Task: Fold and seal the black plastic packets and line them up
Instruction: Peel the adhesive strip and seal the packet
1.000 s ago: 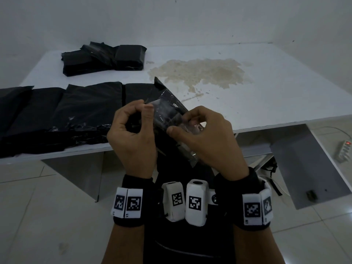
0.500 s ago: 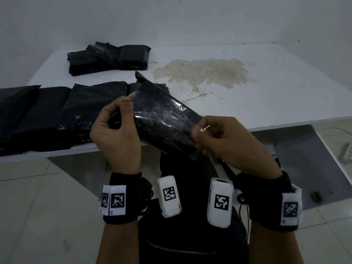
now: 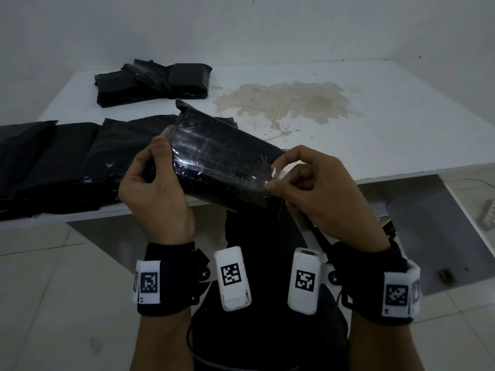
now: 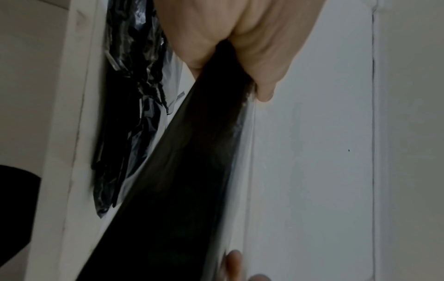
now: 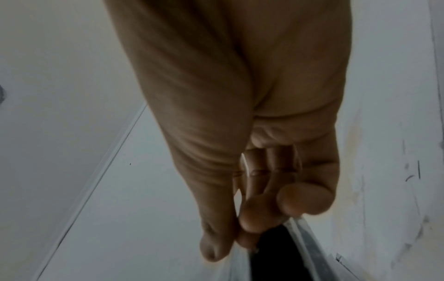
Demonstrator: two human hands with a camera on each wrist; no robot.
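Observation:
I hold a black plastic packet (image 3: 222, 162) in the air over the table's front edge, its shiny flap side up. My left hand (image 3: 152, 183) grips its left end, thumb on top. My right hand (image 3: 302, 183) pinches the packet's right end, where a small white strip (image 3: 278, 173) sticks up between thumb and forefinger. In the left wrist view the packet (image 4: 182, 180) runs dark below the left hand (image 4: 240, 47). The right wrist view shows the right hand's fingertips (image 5: 252, 218) closed on the packet's edge (image 5: 276, 256).
A row of black packets (image 3: 67, 162) lies flat along the white table's (image 3: 401, 124) front left. A heap of folded packets (image 3: 152, 81) sits at the back left. A brown stain (image 3: 284, 103) marks the middle. A power strip (image 3: 488, 215) lies on the floor at the right.
The packet has been turned from upright to lying across between my hands, and my hands have drawn apart to its ends. My right fingers now pinch a white strip at its right end.

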